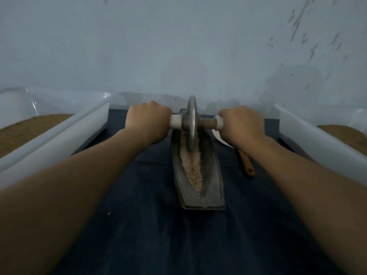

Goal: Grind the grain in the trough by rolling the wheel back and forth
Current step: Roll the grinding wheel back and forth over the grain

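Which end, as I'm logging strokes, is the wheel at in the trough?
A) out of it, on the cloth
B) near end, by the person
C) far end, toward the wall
C: the wheel stands in the far part of the trough, grain lying nearer the person.

Beyond my hands the wall [178, 46] shuts off any forward pass, a white tub [59, 133] stands outboard of my left hand [148, 121] and a second tub [317, 141] outboard of my right hand [241, 124]. Between the hands the wheel [191, 124] and the trough [210, 175] fill the middle, and a wooden handle [247, 165] lies just nearside of my right wrist. Open tabletop [139, 225] shows nearer me, on both sides of the trough between my forearms.
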